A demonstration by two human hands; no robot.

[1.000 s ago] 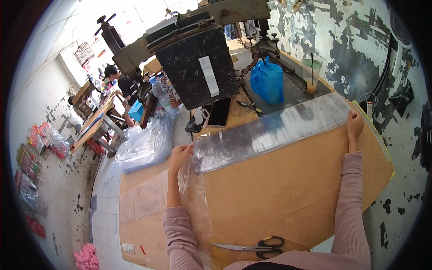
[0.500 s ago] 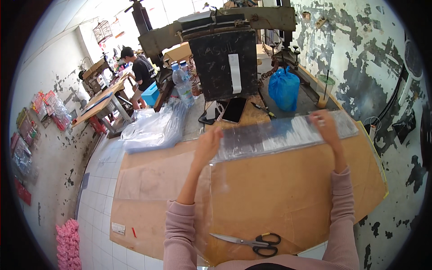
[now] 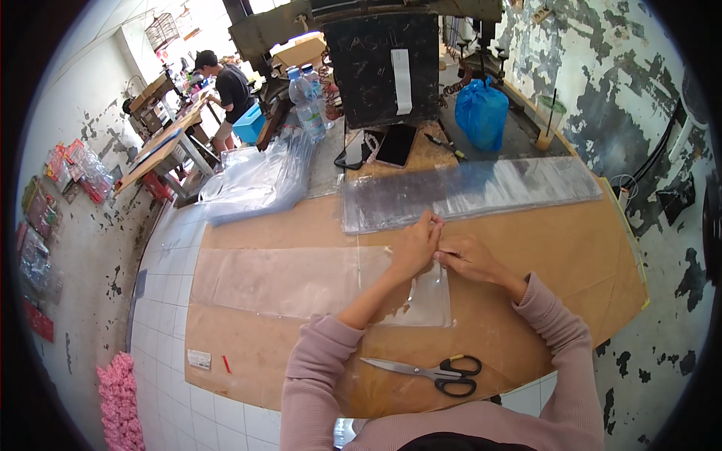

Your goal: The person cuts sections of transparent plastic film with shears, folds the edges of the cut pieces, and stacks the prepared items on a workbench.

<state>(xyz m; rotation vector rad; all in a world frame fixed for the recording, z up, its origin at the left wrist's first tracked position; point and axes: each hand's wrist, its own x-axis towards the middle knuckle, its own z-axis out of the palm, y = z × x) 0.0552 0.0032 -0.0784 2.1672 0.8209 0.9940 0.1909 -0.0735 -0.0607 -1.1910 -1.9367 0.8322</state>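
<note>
My left hand (image 3: pixel 415 246) and my right hand (image 3: pixel 470 259) meet over the middle of the work board, fingers closed together. They pinch the upper right corner of a clear plastic sheet (image 3: pixel 282 282), though the fingers hide most of the grip. This sheet lies flat, stretching left across the board, with light glinting along its right part. Just beyond my hands rests a long stack of clear plastic strips (image 3: pixel 481 189). Scissors (image 3: pixel 429 370) with black and yellow handles lie nearest my body, blades pointing left.
The brown board (image 3: pixel 526 316) covers the table. A pile of clear plastic (image 3: pixel 259 177) sits at its far left. Behind are phones (image 3: pixel 396 144), water bottles (image 3: pixel 307 109), a blue bag (image 3: pixel 481 116), a drink cup (image 3: pixel 547 124) and a black machine panel (image 3: pixel 382 75). A person (image 3: pixel 229 94) stands far left.
Both hands have come back from the long plastic stack toward me and drawn together. The clear sheet's right end now shows on the board. My view has tilted down slightly.
</note>
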